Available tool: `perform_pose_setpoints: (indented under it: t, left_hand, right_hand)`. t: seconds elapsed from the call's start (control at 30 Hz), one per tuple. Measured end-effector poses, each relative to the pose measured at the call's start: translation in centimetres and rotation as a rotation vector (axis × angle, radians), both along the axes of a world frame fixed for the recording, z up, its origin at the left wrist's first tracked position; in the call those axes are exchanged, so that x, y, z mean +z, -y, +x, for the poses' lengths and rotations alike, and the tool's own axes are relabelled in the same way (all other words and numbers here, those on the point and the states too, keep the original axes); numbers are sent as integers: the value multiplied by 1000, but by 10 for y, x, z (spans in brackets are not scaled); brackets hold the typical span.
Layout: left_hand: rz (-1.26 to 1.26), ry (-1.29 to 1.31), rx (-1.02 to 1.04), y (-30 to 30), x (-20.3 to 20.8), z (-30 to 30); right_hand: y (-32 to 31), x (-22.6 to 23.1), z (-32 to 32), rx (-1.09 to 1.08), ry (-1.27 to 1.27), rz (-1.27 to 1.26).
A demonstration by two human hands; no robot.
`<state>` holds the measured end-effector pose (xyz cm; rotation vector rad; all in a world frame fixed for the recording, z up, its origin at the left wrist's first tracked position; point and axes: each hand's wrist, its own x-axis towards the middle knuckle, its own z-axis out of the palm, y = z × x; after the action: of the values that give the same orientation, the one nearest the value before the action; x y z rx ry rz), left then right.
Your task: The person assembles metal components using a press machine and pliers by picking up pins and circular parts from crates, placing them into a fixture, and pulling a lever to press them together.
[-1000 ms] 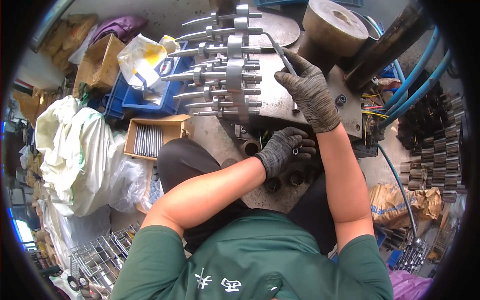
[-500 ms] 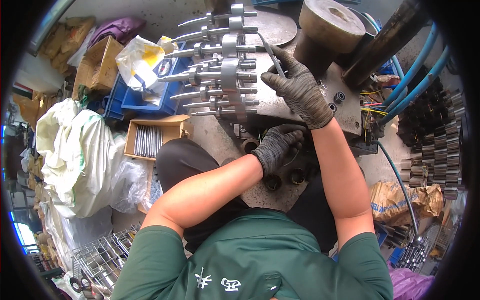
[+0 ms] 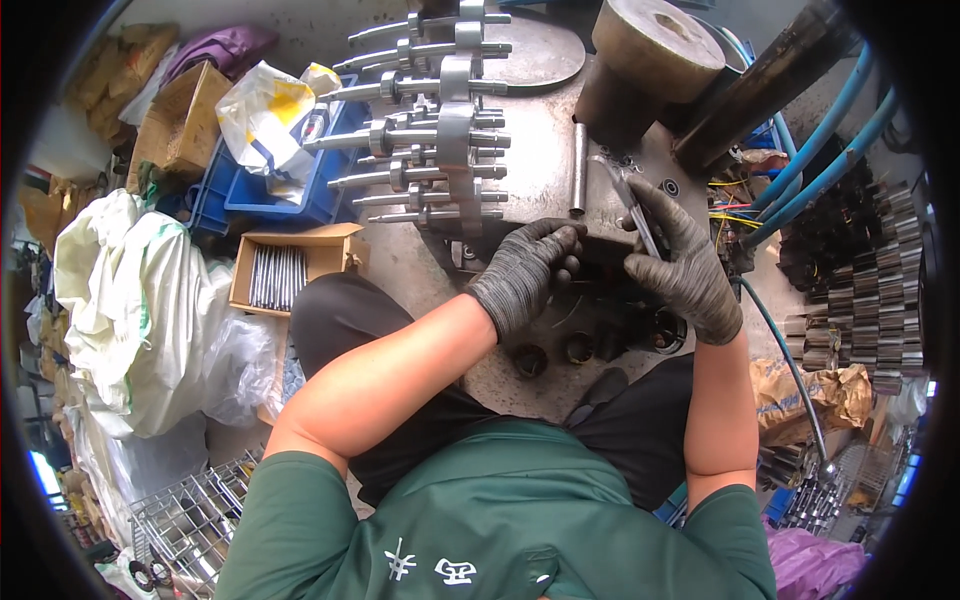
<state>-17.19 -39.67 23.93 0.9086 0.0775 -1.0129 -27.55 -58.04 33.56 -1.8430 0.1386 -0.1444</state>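
Note:
My right hand (image 3: pixel 690 272), in a dark grey glove, is closed round a pair of long metal tweezers (image 3: pixel 640 215) above the bench's front edge. My left hand (image 3: pixel 527 275), gloved alike, is at that edge with its fingers curled together; anything small between them cannot be made out. Just beyond it, a slim metal tube (image 3: pixel 580 170) is on the metal bench top (image 3: pixel 535 135). Left of the tube, several steel shafts with round cores (image 3: pixel 460 135) lie side by side. A small ring-shaped part (image 3: pixel 671 187) lies beyond my right hand.
A heavy round metal block (image 3: pixel 660 45) and a dark slanted post (image 3: pixel 765 85) stand at the back right, near blue hoses (image 3: pixel 835 120). At left are a carton of metal rods (image 3: pixel 278 277), a blue crate (image 3: pixel 285 210) and white sacks (image 3: pixel 140 310). Stacked metal parts (image 3: pixel 850 300) stand at right.
My right hand has drawn back from the shafts toward the right and nearer me, still with the tweezers. My left hand has moved slightly left, up to the bench edge. The tube now shows.

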Motion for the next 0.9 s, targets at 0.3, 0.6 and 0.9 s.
perform_pose_setpoints:
  t: [0.3, 0.6, 0.9]
  left_hand:
    - [135, 175, 35, 2, 8, 0]
    - [21, 23, 44, 2, 15, 1]
    - [-42, -80, 66, 4, 26, 3]
  right_hand:
    - [-5, 3, -22, 10, 57, -647]
    - [-4, 5, -27, -23, 75, -757]
    - [-8, 3, -29, -43, 104, -987]
